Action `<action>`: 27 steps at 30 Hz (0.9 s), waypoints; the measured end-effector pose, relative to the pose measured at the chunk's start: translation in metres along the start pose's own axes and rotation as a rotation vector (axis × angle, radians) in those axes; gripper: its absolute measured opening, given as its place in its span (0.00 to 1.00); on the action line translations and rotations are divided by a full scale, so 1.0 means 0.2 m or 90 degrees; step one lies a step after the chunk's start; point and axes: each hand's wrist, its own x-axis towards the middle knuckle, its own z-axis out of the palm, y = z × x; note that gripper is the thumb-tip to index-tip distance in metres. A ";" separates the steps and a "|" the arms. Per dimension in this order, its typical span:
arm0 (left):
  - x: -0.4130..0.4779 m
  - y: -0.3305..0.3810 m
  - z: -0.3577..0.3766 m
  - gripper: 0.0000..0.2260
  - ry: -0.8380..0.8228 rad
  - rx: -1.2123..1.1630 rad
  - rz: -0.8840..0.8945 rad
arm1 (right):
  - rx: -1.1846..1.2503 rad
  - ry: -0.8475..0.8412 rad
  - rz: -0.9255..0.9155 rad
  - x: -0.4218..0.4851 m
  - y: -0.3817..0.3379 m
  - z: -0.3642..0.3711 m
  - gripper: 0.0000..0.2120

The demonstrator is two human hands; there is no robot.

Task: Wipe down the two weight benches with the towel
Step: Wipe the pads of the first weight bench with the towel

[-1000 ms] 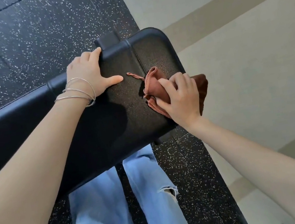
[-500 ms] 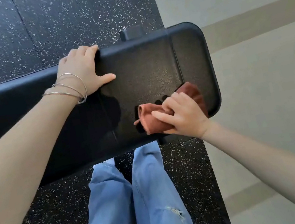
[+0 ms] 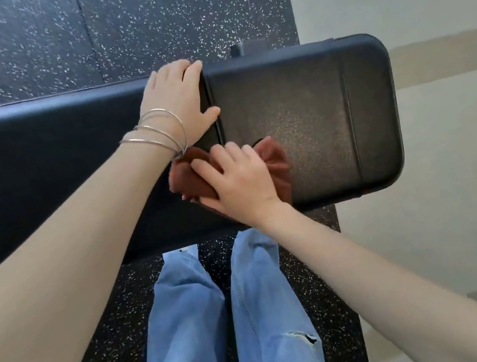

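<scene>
Fingers (image 3: pixel 222 164) of the right hand (image 3: pixel 238 180) are spread a little and pressed flat on a bunched rust-brown towel (image 3: pixel 275 160), pinning it against the black padded top of a weight bench (image 3: pixel 315 117). The towel lies on the near half of the pad, just right of the seam between two cushions, with folds showing on both sides of the hand. The left hand (image 3: pixel 178 102) rests palm down on the same bench, just beyond the towel; its fingers (image 3: pixel 177 71) lie close together and curl over the far edge, the thumb stretched along the seam, holding nothing. Thin silver bangles (image 3: pixel 160 134) circle the left wrist, which nearly touches the towel's left end. The bench runs left to right, its rounded end at the right. Below it are legs in light blue ripped jeans (image 3: pixel 263 319) on a black speckled rubber floor (image 3: pixel 141 23). A pale wall (image 3: pixel 456 207) fills the right side.
</scene>
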 end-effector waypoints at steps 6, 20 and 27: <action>-0.21 -0.20 -0.07 0.30 0.028 0.015 -0.042 | -0.062 -0.016 0.183 0.33 0.43 -0.13 0.18; -0.51 -0.39 -0.04 0.33 0.013 0.013 -0.143 | 0.035 0.007 0.285 0.59 0.08 0.00 0.18; -0.64 -0.20 -0.10 0.33 -0.074 0.049 -0.038 | 0.091 -0.018 0.458 -0.02 -0.02 -0.07 0.13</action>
